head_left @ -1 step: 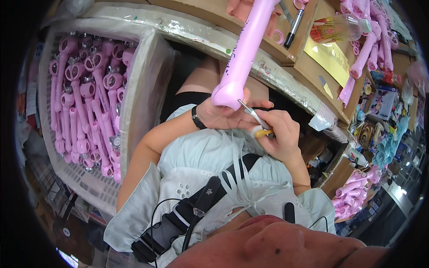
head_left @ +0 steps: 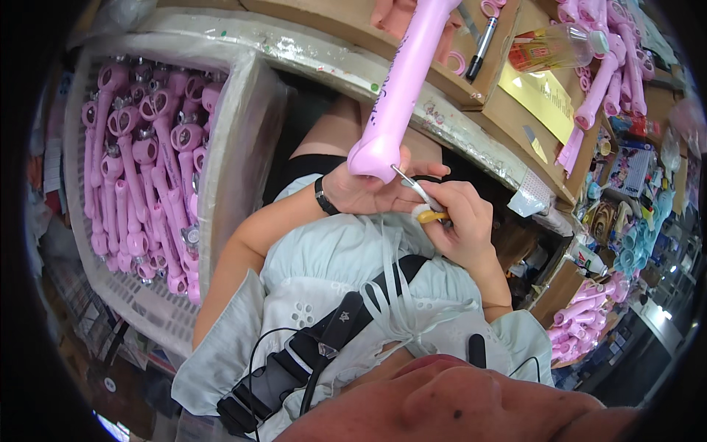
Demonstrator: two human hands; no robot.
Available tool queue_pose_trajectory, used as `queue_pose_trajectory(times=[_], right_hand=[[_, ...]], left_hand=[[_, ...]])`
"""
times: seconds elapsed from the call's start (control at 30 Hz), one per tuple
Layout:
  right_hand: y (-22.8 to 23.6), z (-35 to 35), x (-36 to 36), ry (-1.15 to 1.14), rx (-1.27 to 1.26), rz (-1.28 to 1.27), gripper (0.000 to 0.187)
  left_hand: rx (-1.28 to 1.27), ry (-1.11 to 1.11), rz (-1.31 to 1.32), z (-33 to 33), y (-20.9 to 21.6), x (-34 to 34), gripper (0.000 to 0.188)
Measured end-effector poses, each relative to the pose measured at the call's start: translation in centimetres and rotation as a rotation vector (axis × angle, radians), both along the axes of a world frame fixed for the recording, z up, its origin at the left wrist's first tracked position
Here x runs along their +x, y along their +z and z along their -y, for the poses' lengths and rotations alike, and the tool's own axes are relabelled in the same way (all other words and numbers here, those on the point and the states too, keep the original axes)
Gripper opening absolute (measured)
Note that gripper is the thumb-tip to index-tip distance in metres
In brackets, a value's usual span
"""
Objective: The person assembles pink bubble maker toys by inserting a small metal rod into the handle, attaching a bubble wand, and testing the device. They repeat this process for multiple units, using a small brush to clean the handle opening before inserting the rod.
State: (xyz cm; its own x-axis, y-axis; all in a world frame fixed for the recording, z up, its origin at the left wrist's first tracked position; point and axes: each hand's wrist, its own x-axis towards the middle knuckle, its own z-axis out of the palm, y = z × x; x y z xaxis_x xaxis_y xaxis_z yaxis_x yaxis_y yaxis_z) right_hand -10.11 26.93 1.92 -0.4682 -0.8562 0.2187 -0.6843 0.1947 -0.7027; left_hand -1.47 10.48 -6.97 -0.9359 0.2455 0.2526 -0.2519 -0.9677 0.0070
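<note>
Mint blouse (head_left: 294, 258), black strap (head_left: 352, 313)

The blouse has eyelet flowers (head_left: 303, 312), flared sleeves (head_left: 213, 357) and thin ties (head_left: 398, 320). The buckled strap runs to lower left beside a thin black cable (head_left: 250, 374). Left of centre sits a dark wristband (head_left: 322, 194), perhaps a watch.

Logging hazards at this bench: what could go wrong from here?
1. The right hand has the tool's metal tip at the pink piece's lower end, close to the left hand; a slip might jab that hand or scratch the piece.
2. The left hand holds it near that end, so the long piece could tip.
</note>
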Motion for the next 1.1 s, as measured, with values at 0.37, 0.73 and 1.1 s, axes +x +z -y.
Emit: queue_pose_trajectory(times=[0.37,0.73,1.1], right_hand=[[-1.1,0.1,0.3,-0.153,0.067,0.231,0.026],[-3.1,-1.0,0.1,-0.248,0.016,0.410,0.020],[-3.8,0.2,-4.2,-0.274,-0.350,0.822,0.055]], left_hand=[[-0.534,0.176,0.022,-0.4,-0.4,-0.6,0.021],[-0.625,0.242,0.101,-2.0,0.4,-1.8,0.010],[-0.911,-0.041,0.268,-2.6,2.7,-2.4,0.025]])
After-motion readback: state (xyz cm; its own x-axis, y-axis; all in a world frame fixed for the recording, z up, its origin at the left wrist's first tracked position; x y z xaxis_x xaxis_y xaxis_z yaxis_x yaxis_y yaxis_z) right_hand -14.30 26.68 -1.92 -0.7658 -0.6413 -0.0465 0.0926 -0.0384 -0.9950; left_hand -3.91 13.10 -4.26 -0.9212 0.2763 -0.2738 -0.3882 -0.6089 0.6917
